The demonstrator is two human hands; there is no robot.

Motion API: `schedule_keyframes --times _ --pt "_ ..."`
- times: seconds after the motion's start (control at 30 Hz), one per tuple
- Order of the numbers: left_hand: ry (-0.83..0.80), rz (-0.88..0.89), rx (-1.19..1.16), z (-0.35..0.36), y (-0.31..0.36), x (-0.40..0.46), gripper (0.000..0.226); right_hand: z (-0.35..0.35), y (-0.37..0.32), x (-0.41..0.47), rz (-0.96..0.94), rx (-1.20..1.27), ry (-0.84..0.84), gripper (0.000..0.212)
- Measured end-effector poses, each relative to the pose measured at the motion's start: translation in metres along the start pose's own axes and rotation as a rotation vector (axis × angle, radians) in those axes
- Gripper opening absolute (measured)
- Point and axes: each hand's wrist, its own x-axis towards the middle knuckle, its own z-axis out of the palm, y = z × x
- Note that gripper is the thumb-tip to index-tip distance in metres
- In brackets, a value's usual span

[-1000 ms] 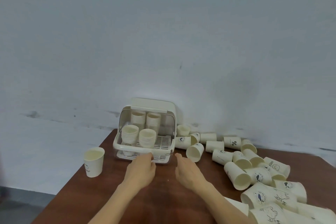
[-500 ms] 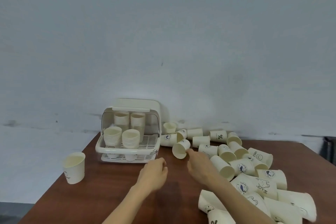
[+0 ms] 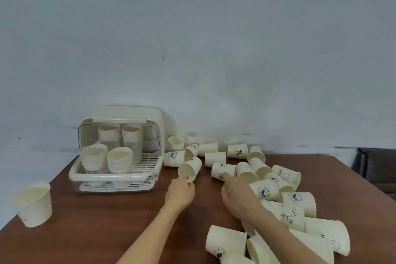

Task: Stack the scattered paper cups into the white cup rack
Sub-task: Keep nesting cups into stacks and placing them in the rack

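Many cups: dozens of cream paper cups (image 3: 280, 180) are lying tipped over on the brown wooden surface (image 3: 107, 227), most of them spreading to the right of the fingers and behind them.
Rack: the white plastic cup rack (image 3: 115, 176) with its clear hood raised is standing to the left of the fingers, already carrying four nested stacks (image 3: 107, 156).
Left hand: the left hand (image 3: 180, 193) is reaching the rim of a cream paper cup lying on its side (image 3: 190, 169), its mouth facing the person; the fingers are curling at that lower rim, though whether they are truly pinching it I cannot tell.
Right hand: the right hand (image 3: 236, 194) is stretching forward with its fingers extended, the tip touching another tipped cream cup (image 3: 224, 170) just ahead.
Step in hand: judging by this, each hand is picking up one loose cup.
Doing it well: gripping lightly by the rim or side wall, since thin paper is likely crushing easily; turning each cup mouth-up to match the stacks before nesting it.
Risk: the right forearm is lying close over the pile, so lifting straight up should avoid rolling neighbours off the surface.
Aside: one upright cream cup (image 3: 34, 206) is standing alone far left of the fingers.
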Motion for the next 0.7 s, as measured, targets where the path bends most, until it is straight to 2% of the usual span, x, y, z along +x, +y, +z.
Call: schedule_keyframes --times 0.2,0.33,0.5,0.63,0.7 --pt "0.032 -0.097 -0.188 0.033 -0.009 0.03 0.049 0.009 0.016 0.005 -0.014 0.04 -0.007 0.044" --pt "0.057 -0.128 -0.287 0.039 -0.001 0.033 0.034 0.013 0.023 0.008 -0.022 0.06 -0.007 0.044" --pt "0.132 -0.154 -0.488 0.046 0.008 0.034 0.034 0.015 0.031 0.01 -0.016 0.05 -0.002 0.04" --pt "0.222 -0.153 -0.479 0.054 0.012 0.039 0.021 0.016 0.034 0.01 -0.021 0.073 0.015 0.038" --pt "0.266 -0.146 -0.439 0.061 0.011 0.042 0.023 0.016 0.036 0.014 -0.014 0.083 0.047 0.034"
